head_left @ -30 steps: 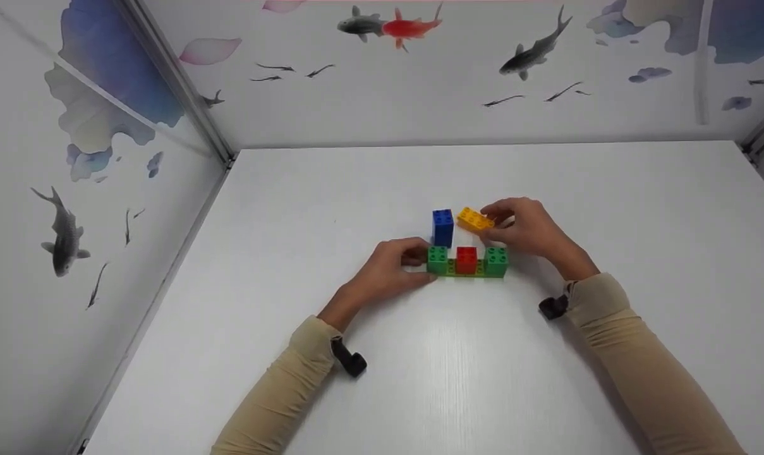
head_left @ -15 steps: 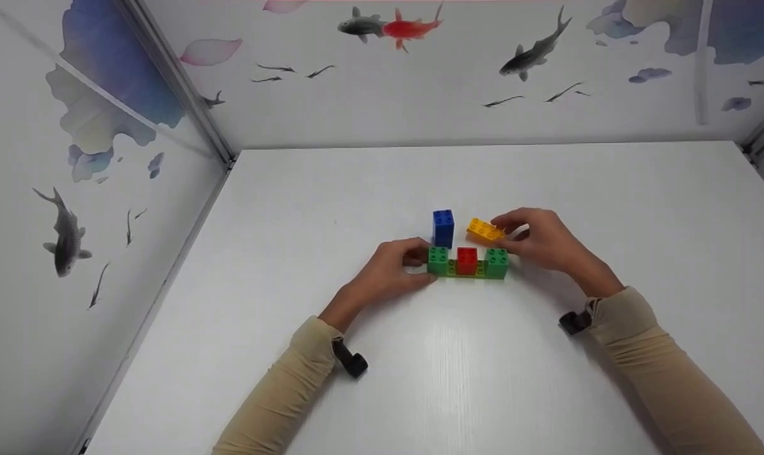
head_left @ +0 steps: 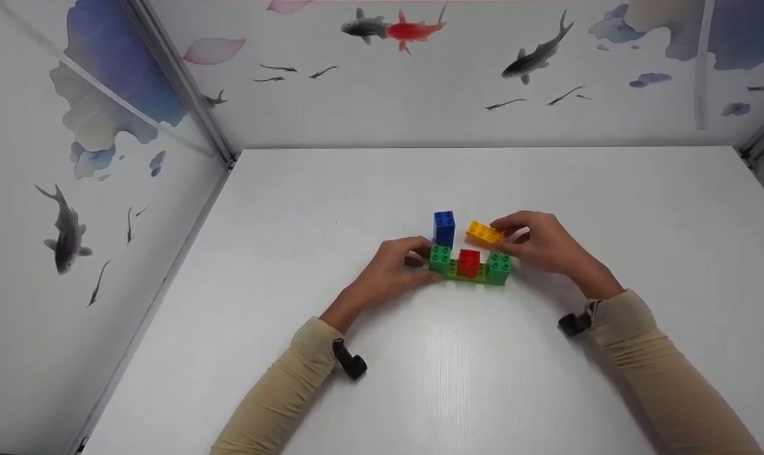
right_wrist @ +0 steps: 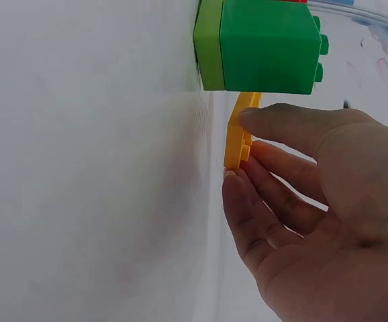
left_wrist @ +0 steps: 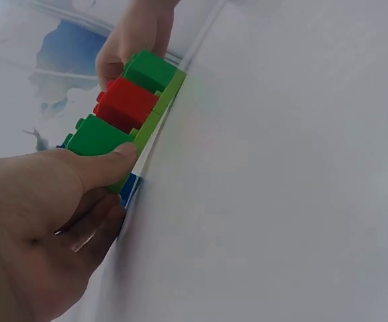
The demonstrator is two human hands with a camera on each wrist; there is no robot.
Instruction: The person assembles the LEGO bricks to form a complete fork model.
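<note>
A lime-green base plate (head_left: 474,280) carries a left green brick (head_left: 440,256), a red brick (head_left: 469,263) and a right green brick (head_left: 499,268) in a row. At its left end my left hand (head_left: 391,268) grips this row, the thumb over the side of the left green brick (left_wrist: 100,142) in the left wrist view. Behind the row, my right hand (head_left: 539,240) pinches one end of a flat yellow toy brick (head_left: 482,233) between thumb and fingers. Its studs face up, close over the table. A tall blue brick (head_left: 444,231) stands just behind the left green brick.
Everything stands on a white table (head_left: 382,392). Behind it rises a back wall (head_left: 419,95) with painted fish, and a side wall (head_left: 15,284) runs along the left. Each wrist wears a black camera mount, such as the left mount (head_left: 350,360).
My right hand has moved right and toward me with the yellow brick, then come almost to rest. The brick row has turned slightly, its right end nearer me. The blue brick stays put.
</note>
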